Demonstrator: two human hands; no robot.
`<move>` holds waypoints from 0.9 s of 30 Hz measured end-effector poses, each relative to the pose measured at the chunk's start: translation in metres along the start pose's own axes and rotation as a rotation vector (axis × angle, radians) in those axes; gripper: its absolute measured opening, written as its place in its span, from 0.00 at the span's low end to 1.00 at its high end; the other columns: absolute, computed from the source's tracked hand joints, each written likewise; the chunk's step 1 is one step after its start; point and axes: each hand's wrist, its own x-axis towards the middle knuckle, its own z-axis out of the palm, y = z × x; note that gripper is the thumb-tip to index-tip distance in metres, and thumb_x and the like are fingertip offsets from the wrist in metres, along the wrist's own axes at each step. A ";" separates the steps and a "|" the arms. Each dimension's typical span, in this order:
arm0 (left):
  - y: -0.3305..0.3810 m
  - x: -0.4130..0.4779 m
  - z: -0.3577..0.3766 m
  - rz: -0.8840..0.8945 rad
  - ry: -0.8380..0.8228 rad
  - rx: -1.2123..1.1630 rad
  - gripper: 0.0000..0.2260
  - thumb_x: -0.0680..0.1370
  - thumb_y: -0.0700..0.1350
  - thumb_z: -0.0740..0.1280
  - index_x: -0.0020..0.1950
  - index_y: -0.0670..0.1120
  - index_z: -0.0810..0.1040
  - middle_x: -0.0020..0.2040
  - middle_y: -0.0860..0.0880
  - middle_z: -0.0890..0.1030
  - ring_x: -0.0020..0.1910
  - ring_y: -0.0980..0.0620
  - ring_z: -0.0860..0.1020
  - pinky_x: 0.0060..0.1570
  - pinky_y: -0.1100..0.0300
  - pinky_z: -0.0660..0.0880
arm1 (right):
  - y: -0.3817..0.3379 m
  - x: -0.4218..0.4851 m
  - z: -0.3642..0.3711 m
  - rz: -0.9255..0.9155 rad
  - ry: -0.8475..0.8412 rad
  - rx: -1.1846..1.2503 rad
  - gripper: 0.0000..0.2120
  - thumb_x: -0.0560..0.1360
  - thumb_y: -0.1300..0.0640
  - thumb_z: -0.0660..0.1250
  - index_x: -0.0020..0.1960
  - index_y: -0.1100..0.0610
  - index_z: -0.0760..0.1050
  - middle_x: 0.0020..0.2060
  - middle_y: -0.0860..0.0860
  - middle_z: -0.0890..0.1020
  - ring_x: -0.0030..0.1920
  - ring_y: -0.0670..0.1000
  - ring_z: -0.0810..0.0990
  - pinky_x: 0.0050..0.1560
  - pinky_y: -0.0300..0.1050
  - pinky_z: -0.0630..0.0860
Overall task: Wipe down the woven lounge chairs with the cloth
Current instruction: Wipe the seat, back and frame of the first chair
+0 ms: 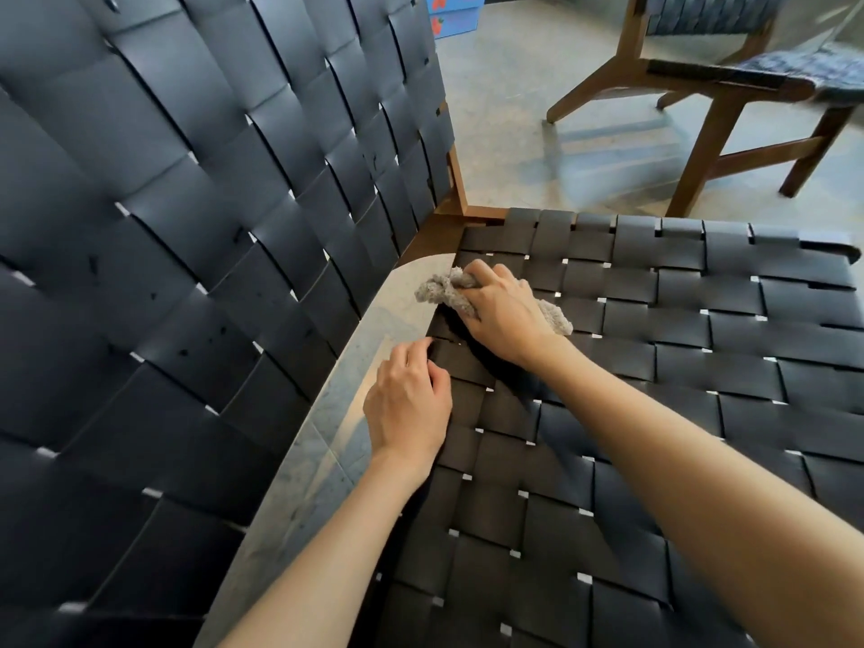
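Grey floor [505, 133] shows under two chairs. The near chair fills most of the view. Its back [187, 226] is on the left and its seat [654, 367] is on the right, and both are made of dark straps. The other chair [729, 86] stands well apart, at the top right.

The right hand [500, 311] holds the cloth [435, 287] bunched up, with its fingers curled round it. It presses the cloth on the seat's far left corner, near where the seat meets the back. The left hand [406, 404] rests on the seat's edge, just beside the gap. Its fingers are bent, but I cannot tell if they pinch a strap or only touch it.

I think wiping the seat is the step in hand. It looks early, because the cloth sits in one corner and most of the seat lies out to the right. The next move likely needs a long sweep along the straps. The cloth should press flat so it does not snag in the little holes. The back and the other chair would come after.

The cloth's middle hides under the hand. The near chair's legs are cut off. The other chair is blurry, so I cannot tell if it is clean. Blue boxes [451, 14] at the top are cut off too.
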 end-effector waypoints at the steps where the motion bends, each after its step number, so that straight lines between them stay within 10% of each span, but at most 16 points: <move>1: -0.002 -0.006 -0.002 -0.035 -0.026 -0.003 0.18 0.82 0.47 0.57 0.71 0.49 0.69 0.62 0.48 0.78 0.55 0.49 0.78 0.49 0.54 0.78 | -0.006 -0.007 0.001 -0.009 -0.007 0.012 0.15 0.80 0.50 0.59 0.58 0.54 0.79 0.61 0.51 0.69 0.55 0.56 0.68 0.48 0.54 0.68; 6: -0.012 -0.044 -0.019 -0.040 -0.168 0.068 0.22 0.83 0.52 0.51 0.78 0.55 0.55 0.69 0.51 0.71 0.63 0.50 0.72 0.57 0.54 0.73 | -0.036 -0.040 -0.001 -0.022 -0.047 0.048 0.15 0.79 0.50 0.59 0.61 0.53 0.77 0.61 0.51 0.69 0.54 0.55 0.68 0.47 0.52 0.70; 27: -0.049 -0.163 -0.107 0.022 -0.396 0.281 0.23 0.83 0.51 0.55 0.77 0.47 0.59 0.75 0.51 0.64 0.71 0.49 0.66 0.68 0.51 0.67 | -0.152 -0.169 -0.016 -0.005 -0.132 0.119 0.16 0.79 0.52 0.60 0.64 0.53 0.75 0.62 0.50 0.69 0.54 0.56 0.69 0.44 0.49 0.66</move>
